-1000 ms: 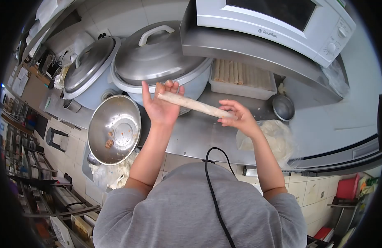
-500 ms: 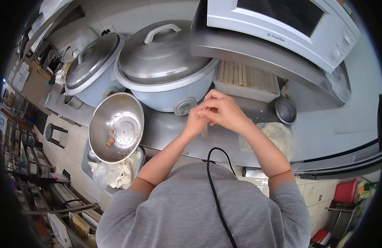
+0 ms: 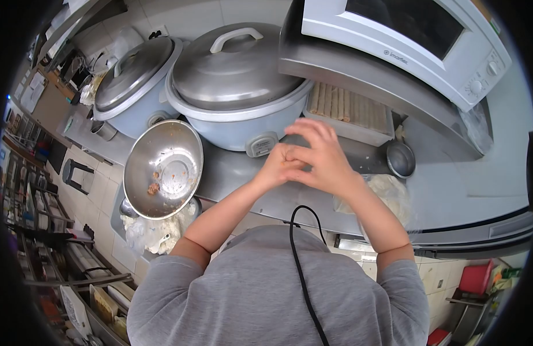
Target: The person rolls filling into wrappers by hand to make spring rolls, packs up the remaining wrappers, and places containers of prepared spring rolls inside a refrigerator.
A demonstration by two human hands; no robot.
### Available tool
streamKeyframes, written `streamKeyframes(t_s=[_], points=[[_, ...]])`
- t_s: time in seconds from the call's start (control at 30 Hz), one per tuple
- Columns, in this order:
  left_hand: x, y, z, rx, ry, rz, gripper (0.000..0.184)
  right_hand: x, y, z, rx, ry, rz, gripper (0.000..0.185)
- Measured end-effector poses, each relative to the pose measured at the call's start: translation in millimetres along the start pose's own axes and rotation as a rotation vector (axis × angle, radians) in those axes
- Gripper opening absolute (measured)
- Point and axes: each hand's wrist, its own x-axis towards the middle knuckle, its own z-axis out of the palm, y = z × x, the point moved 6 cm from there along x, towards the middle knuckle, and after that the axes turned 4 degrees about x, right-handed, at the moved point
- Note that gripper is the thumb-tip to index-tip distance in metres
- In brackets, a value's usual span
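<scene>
My left hand is held above the front of the steel counter with its fingers curled in. Whatever it may hold is hidden by the fingers. Against it, my right hand has its thumb and index finger touching the left fingers, while its other fingers are raised and spread; nothing shows in it. Just beyond the hands is a large light-blue rice cooker with its metal lid on. Behind my right hand, a pale tray holds rows of thin rolled sticks.
A steel bowl with food scraps tilts on the left over a grey tub. A second cooker stands behind it. To the right are a small metal bowl and a plastic bag. A white microwave overhangs on a shelf.
My right hand has lifted and spread its outer fingers. The small pale piece that hung below my hands is out of sight. The whole view has shifted slightly.
</scene>
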Motion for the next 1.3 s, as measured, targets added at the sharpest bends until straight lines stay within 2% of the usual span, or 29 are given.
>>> streamKeyframes(t_s=[0.03,0.1,0.17,0.23,0.37,0.43,0.5,0.67,0.73,0.77,0.8,0.83,0.87,0.9,0.97,1.0,1.07,1.1,1.13,1.17,1.2,1.23,1.3], points=[[-1.2,6.8,2.8,-0.054,-0.036,-0.040,0.012,-0.5,-1.0,-6.3,0.003,-0.001,0.000,0.035],[-1.3,25.3,4.6,-0.025,0.037,-0.036,0.012,-3.8,-4.3,-30.5,-0.003,0.229,-0.062,0.044],[-1.4,25.2,-0.1,0.002,0.117,-0.027,0.013,-9.3,-6.3,-28.7,-0.036,0.223,-0.064,0.045],[-0.2,26.0,0.2,0.213,0.074,0.117,0.012,-13.7,-6.1,-22.6,-0.069,0.220,-0.058,0.047],[-1.3,34.3,7.9,0.196,0.012,0.089,0.012,-13.9,-3.0,-10.5,-0.048,0.105,-0.022,0.047],[-1.3,28.3,12.2,0.155,-0.027,-0.074,0.012,-13.4,-3.0,-12.5,-0.057,0.066,-0.001,0.047],[0.3,27.4,13.7,0.168,-0.004,-0.023,0.012,-14.4,-4.4,-25.1,0.015,0.217,-0.002,0.047],[3.7,8.6,11.6,0.316,0.062,0.080,0.007,-22.8,1.0,-8.4,-0.076,0.073,0.024,0.044],[4.1,-6.7,14.1,0.116,0.054,-0.023,0.011,-25.9,13.1,-4.3,-0.076,0.026,0.061,0.042],[5.7,-18.7,16.9,0.112,0.046,-0.027,0.011,-32.2,30.7,-2.7,0.079,0.128,0.175,0.036],[7.3,-40.4,11.1,-0.090,0.207,-0.074,0.014,-42.7,48.8,1.4,0.233,0.231,0.288,0.030],[5.3,-64.0,5.7,-0.292,0.368,-0.125,0.017,-54.4,58.8,12.7,0.229,0.233,0.298,0.030],[-0.6,-85.9,3.3,-0.491,0.471,-0.176,0.023,-70.4,75.9,29.2,0.268,0.235,0.411,0.024],[-5.7,-110.8,-0.9,-0.493,0.467,-0.181,0.023,-87.1,92.2,46.9,0.309,0.238,0.522,0.020],[-30.8,-177.4,-13.1,-0.782,0.628,-0.448,0.027,-122.3,100.2,92.7,0.314,0.114,0.542,0.024],[-42.6,-187.6,-18.5,-0.771,0.694,-0.508,0.032,-140.7,101.5,114.6,0.328,0.102,0.536,0.024],[-58.2,-210.5,-35.2,-0.725,0.727,-0.474,0.033,-165.5,90.4,161.2,0.046,-0.158,0.350,0.033],[-66.3,-214.6,-44.7,-0.679,0.735,-0.442,0.035,-170.2,86.2,172.3,0.070,-0.177,0.319,0.033],[-74.4,-207.2,-51.9,-0.674,0.780,-0.431,0.035,-173.2,82.8,185.6,-0.097,-0.298,0.274,0.042],[-79.0,-197.2,-57.3,-0.537,0.758,-0.421,0.036,-175.1,84.1,196.8,-0.270,-0.410,0.223,0.050],[-83.2,-186.0,-63.6,-0.401,0.729,-0.415,0.037,-173.1,92.8,199.4,-0.282,-0.457,0.286,0.060],[-89.7,-181.1,-71.4,-0.398,0.758,-0.409,0.037,-166.7,99.4,199.9,-0.272,-0.463,0.260,0.060],[-96.9,-175.8,-76.6,-0.337,0.692,-0.460,0.038,-149.9,126.0,189.2,-0.381,-0.327,0.418,0.058]])
